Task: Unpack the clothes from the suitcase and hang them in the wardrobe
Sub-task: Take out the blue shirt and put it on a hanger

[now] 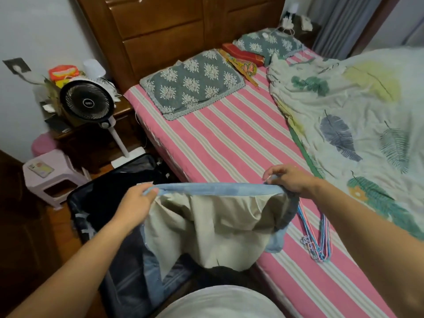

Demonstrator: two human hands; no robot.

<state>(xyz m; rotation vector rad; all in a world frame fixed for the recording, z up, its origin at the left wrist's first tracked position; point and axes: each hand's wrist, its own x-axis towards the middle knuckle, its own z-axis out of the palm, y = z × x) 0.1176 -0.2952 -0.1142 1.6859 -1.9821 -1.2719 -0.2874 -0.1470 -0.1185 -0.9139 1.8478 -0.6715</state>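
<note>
A pair of light blue jeans [213, 188] is stretched flat by its waistband between both hands, with its pale pocket linings [206, 228] hanging down inside out. My left hand [135, 203] grips the left end of the waistband. My right hand [289, 179] pinches the right end, above the bed's edge. Below and to the left lies an open dark suitcase [107, 193] on the floor, with dark clothes in it. A bundle of thin coloured wire hangers [319, 237] lies on the pink striped sheet just right of the jeans.
The bed [229, 138] with a pink striped sheet fills the middle, with two grey floral pillows [192, 83] and a leaf-print quilt [355, 125] on the right. A black fan [87, 102], a cluttered nightstand and a lilac plastic stool [50, 177] stand at the left. No wardrobe is visible.
</note>
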